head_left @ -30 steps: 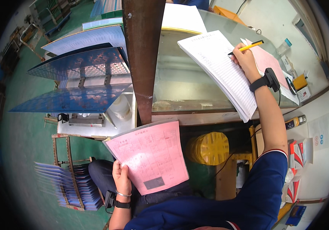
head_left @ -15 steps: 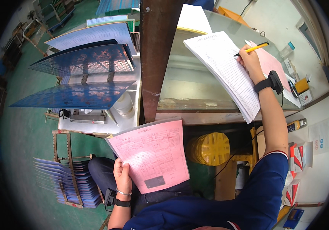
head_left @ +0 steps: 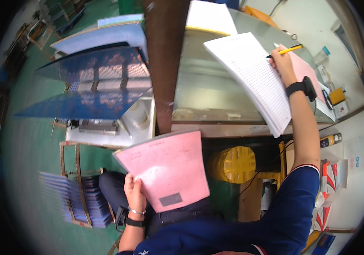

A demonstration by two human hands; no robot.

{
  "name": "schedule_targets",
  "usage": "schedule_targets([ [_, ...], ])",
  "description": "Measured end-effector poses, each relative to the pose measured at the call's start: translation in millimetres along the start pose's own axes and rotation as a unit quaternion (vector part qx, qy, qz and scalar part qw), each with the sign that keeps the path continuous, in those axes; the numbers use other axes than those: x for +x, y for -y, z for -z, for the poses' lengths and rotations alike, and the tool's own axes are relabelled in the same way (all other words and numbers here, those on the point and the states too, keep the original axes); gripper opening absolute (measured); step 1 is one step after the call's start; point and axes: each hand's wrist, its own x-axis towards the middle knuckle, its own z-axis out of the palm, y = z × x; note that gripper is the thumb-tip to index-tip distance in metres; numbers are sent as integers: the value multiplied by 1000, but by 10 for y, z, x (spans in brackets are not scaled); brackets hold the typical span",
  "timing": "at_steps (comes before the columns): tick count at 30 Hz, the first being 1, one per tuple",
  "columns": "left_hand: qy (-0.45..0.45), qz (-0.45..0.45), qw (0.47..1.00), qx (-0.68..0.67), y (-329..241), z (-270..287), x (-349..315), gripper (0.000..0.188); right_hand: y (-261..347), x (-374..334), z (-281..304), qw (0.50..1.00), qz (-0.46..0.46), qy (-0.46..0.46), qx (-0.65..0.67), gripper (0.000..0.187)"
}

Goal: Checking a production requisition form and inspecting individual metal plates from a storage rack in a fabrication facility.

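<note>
A yellow pen (head_left: pixel 291 49) with a black tip is gripped in my right hand (head_left: pixel 282 66). That hand rests at the right side of a thick pad of lined paper (head_left: pixel 256 87), which lies on the glass-topped table and curls over its front edge. The pen's tip is near the right edge of the top sheet; whether it touches cannot be told. Above my lap, my left hand (head_left: pixel 135 193) pinches the lower left edge of a pink printed form (head_left: pixel 165 170) in a clear sleeve. The form faces up, tilted, with a grey rectangle at its bottom.
Large blue patterned panels (head_left: pixel 93 104) stand in a rack on the left, over a white tray (head_left: pixel 137 137) holding a bottle. A brown post (head_left: pixel 160 63) separates them from the glass table (head_left: pixel 207 95). Below are a yellow round stool (head_left: pixel 233 165) and a rack of stacked panels (head_left: pixel 90 199).
My right hand and pen have shifted slightly right and down, away from the written lines. The pink form stays in my left hand. The whole view has moved a little and blurs.
</note>
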Motion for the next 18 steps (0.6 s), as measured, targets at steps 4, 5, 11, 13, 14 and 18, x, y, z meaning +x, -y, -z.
schedule_targets([
  [4,33,24,999,-30,-37,-71,38,29,-133,115,183,994,57,-8,-91,21],
  [5,32,27,998,-40,-33,-91,59,29,-162,137,170,996,54,-19,-69,21],
  [11,43,39,996,-70,-52,-77,71,24,-202,199,133,999,-9,-2,-49,18],
  [13,43,42,996,-72,-39,-63,74,24,-302,254,155,997,17,-27,-65,18],
  [14,42,44,996,-73,-37,-44,68,23,-274,228,117,997,16,-25,-66,18],
  [18,39,40,995,-78,-27,-21,59,23,-134,121,48,998,10,-25,-54,17],
])
